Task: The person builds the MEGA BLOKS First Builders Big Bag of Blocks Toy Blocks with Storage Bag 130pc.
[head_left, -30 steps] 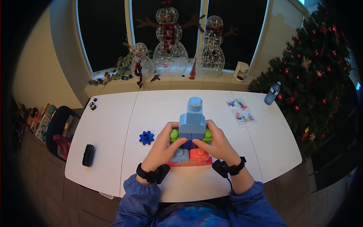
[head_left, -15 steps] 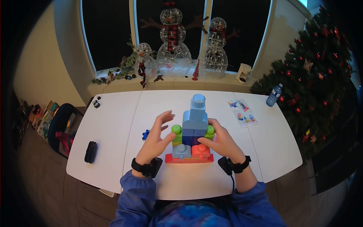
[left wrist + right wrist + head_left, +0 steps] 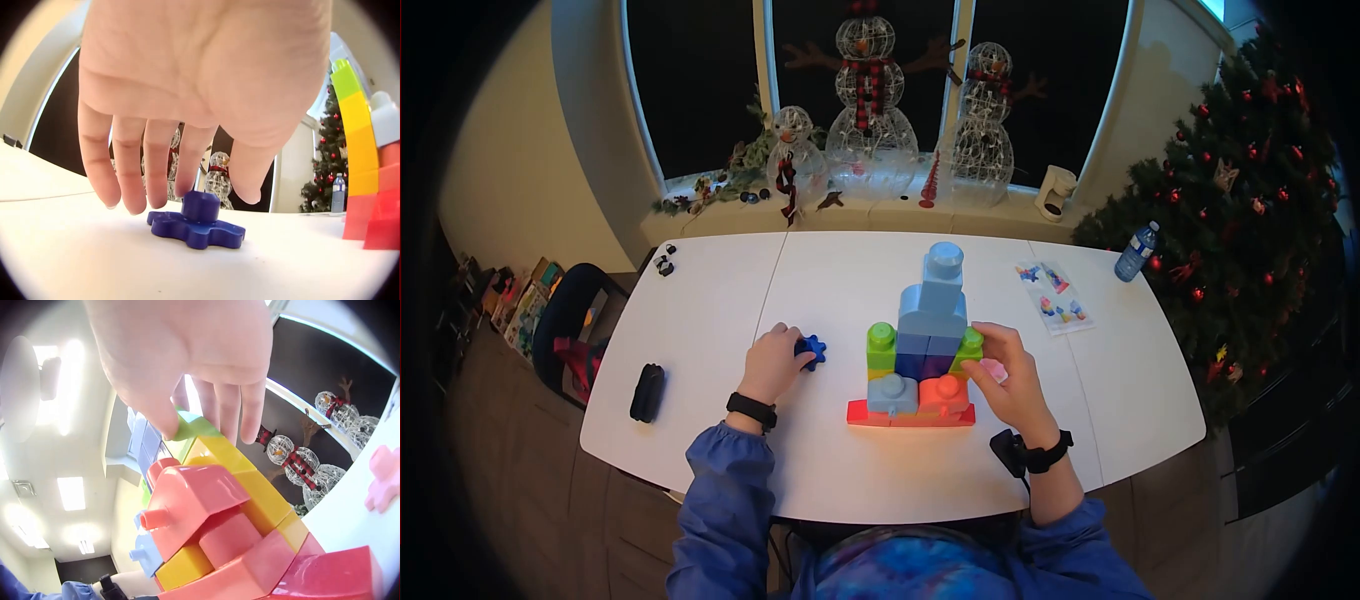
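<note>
A stepped tower of toy blocks [image 3: 932,312] stands on the table, with light blue at the top and a red base [image 3: 910,420]. My right hand [image 3: 1015,385] pinches the green block [image 3: 970,347] on its right side; the right wrist view shows the thumb on this green block [image 3: 187,426] and the other fingers behind it. Left of the tower, my left hand [image 3: 770,368] hovers at a dark blue gear-shaped piece [image 3: 817,350]. In the left wrist view, its fingers hang extended around the gear's knob [image 3: 201,206], not closed on it.
A pink piece [image 3: 995,370] lies behind my right hand. A black case [image 3: 647,392] and small black items [image 3: 664,262] are on the left. At the right are a picture sheet [image 3: 1056,298] and a water bottle [image 3: 1136,252]. Snowman figures [image 3: 870,120] line the windowsill.
My left hand has let go of the tower and moved left to the blue gear piece. My right hand has shifted outward on the tower's right side, and the pink piece has come into view.
</note>
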`<state>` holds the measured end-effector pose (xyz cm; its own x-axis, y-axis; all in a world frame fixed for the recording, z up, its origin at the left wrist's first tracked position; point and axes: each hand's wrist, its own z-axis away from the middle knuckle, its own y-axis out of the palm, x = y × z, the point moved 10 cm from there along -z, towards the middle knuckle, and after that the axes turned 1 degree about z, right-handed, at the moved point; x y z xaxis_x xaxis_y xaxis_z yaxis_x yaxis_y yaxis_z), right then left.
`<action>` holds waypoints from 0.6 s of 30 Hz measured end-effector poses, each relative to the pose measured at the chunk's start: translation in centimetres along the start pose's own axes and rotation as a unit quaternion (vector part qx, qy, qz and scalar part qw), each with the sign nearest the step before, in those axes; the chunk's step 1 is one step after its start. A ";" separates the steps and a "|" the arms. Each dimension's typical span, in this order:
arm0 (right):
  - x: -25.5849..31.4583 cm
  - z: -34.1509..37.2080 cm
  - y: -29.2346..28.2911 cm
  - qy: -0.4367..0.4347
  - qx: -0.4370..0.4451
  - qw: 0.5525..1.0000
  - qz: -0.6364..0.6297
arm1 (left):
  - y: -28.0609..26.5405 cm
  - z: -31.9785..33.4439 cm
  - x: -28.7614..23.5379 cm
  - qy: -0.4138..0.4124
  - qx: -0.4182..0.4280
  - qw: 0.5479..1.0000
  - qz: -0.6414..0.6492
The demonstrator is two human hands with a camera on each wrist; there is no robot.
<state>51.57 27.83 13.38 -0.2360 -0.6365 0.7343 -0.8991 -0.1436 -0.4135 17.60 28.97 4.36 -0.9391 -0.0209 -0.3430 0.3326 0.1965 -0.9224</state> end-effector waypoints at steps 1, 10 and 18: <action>-0.1 0.0 0.0 0.000 0.000 1.000 -0.001 | 0.1 -0.1 0.0 0.011 -0.004 1.000 -0.015; -0.6 -0.1 -0.1 -0.015 -0.002 1.000 -0.005 | -5.3 6.1 -6.1 0.090 -0.021 0.930 0.356; -1.3 0.1 0.0 -0.003 -0.003 0.999 -0.043 | -5.7 10.7 -13.0 0.227 0.022 0.892 0.390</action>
<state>51.95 28.54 12.41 -0.1554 -0.6272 0.7632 -0.9181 -0.1935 -0.3459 28.83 17.67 12.13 -0.3550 0.5067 -0.7856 0.8942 -0.0610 -0.4434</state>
